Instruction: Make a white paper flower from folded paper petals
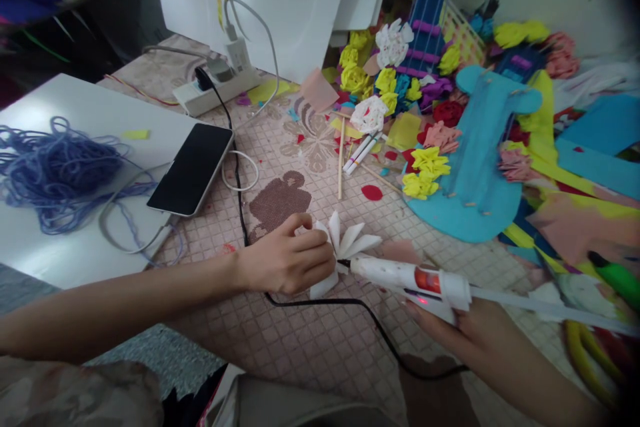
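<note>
My right hand [460, 333] is wrapped round the handle of a white hot glue gun [390, 272], which has a lit red light and a long glue stick [530, 303] coming out of its back. The gun's dark nozzle tip is at the centre of a white flower [350, 237] with pointed petals lying on the table. Curled in a closed grip, my left hand [300, 253] holds the flower's left side, and its fingers hide part of the petals. A black cord [330, 302] runs beneath my left wrist and across the table in front of me.
A phone [193, 170] lies left, beside tangled blue yarn [60, 167] on a white board. Behind it stands a power strip [215, 87] with plugs. At right are a blue cutout [480, 167], yellow paper flowers [425, 170], wooden sticks [341, 160] and a green-handled tool [617, 277].
</note>
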The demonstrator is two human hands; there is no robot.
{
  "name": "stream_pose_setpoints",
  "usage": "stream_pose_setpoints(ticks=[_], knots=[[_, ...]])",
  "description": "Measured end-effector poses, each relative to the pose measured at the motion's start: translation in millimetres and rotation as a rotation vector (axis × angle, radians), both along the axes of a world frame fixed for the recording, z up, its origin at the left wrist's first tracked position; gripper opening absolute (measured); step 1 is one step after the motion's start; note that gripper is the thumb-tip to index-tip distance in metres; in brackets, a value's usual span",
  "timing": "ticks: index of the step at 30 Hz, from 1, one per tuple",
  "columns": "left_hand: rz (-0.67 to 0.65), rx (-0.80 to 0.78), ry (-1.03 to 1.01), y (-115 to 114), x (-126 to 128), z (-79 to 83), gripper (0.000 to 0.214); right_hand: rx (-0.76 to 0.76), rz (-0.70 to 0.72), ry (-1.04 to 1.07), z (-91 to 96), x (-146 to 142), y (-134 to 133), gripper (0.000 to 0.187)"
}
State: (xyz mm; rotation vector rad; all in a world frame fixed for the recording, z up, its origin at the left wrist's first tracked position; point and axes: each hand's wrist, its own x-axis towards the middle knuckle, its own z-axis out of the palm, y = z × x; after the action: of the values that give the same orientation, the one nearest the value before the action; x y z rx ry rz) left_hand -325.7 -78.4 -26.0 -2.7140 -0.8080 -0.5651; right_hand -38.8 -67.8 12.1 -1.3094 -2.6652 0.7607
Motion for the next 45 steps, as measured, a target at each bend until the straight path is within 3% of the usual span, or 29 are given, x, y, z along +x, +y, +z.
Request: stream_pose_setpoints(ticks=[10, 21, 28, 33, 38, 45], knots=[[0.014, -0.063, -0.016, 0.1, -0.3, -2.2, 0.016, 0.073, 0.021, -0.018, 7.1, -4.0, 4.5, 0.022], [0.046, -0.191, -0.025, 6.0, 1.0, 2.8, 0.018, -0.058, -0.148, 0.07, 1.2, 13.7, 0.6, 0.023], [0.029, -0.219, -0.007, 6.1, 1.2, 2.1, 0.02, 0.074, -0.212, 0.116, 18.1, 15.4, 13.7, 0.024], [0.025, -0.27, -0.045, 5.5, 1.4, 2.4, 0.021, 0.054, -0.308, 0.125, 34.9, 9.9, 43.0, 0.044], [0.048, -0.258, -0.061, 5.1, 2.8, 0.5, 0.021, 0.004, -0.321, 0.252, 43.2, -19.3, 95.2, 0.045], [0.055, -0.236, -0.089, 5.5, 3.4, -2.3, 0.02, 0.162, -0.194, 0.325, 22.5, -93.7, 161.6, 0.028]])
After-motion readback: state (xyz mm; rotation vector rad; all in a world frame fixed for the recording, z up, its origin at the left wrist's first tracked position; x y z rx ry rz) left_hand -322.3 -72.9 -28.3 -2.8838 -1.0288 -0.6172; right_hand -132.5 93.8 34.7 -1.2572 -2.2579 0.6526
